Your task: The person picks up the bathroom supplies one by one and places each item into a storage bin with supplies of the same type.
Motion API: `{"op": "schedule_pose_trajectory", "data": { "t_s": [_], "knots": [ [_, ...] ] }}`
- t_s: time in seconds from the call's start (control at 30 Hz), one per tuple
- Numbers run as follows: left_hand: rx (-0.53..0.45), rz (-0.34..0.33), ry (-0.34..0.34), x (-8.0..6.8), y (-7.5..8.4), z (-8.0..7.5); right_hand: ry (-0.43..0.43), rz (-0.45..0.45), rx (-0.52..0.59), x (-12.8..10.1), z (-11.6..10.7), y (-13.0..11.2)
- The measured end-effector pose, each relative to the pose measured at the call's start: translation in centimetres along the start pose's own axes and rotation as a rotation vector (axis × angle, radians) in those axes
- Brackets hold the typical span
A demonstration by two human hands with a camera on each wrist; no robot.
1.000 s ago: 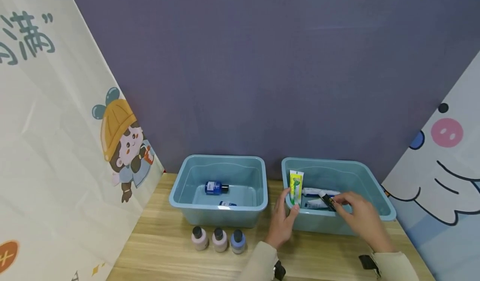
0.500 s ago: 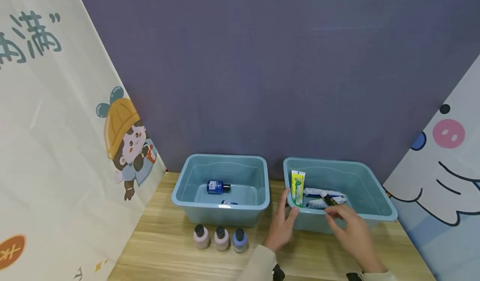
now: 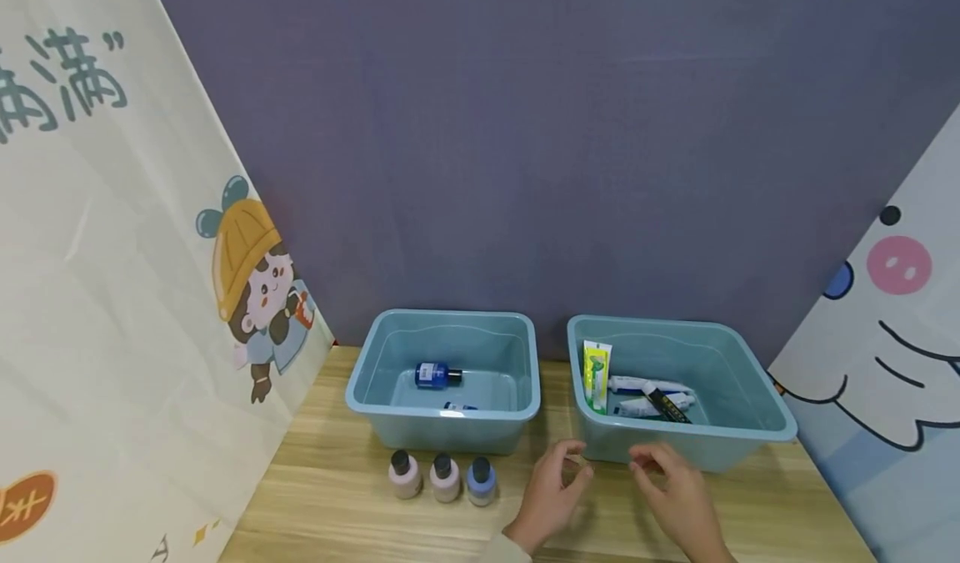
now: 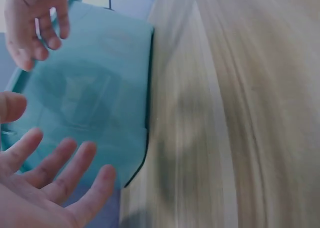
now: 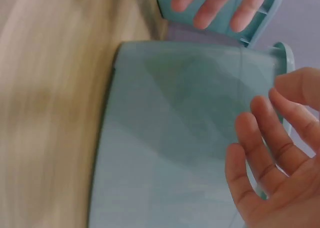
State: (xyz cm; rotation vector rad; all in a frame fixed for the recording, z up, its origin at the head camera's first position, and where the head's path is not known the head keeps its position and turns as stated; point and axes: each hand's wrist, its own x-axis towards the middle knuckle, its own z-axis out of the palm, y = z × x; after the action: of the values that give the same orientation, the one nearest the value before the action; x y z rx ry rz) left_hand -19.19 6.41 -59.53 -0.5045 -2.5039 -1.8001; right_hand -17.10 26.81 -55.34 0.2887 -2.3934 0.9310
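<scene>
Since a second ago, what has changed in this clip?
The right hand let go of the black tube, which now lies over a white tube in the right bin, and drew back toward the person. The left hand left that bin's rim and drew back too. The left bin and the three bottles before it stayed put.

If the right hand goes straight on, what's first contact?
Probably the front wall of the right blue bin, which the right hand points toward; depth's unclear, so it might clear the rim.
</scene>
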Motion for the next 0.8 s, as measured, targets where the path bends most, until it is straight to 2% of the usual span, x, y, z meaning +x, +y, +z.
{"op": "schedule_pose_trajectory", "data": {
  "t_s": [0.2, 0.43, 0.7, 0.8],
  "knots": [
    [0.088, 0.043, -0.02, -2.2, 0.4, -1.8, 0.055, 0.043, -0.027, -0.5, 0.7, -0.1],
    [0.124, 0.047, -0.021, -4.5, 0.6, -4.9, 0.058, 0.008, 0.027, -0.5, 2.2, -1.0],
    [0.07, 0.062, 0.082, -6.7, -0.1, -8.0, 0.004, -0.024, 0.134, 0.1, 5.0, -3.5],
    [0.103, 0.07, 0.148, -7.5, -0.3, -9.1, -0.03, -0.034, 0.193, 0.4, 6.0, -4.4]
  ]
}}
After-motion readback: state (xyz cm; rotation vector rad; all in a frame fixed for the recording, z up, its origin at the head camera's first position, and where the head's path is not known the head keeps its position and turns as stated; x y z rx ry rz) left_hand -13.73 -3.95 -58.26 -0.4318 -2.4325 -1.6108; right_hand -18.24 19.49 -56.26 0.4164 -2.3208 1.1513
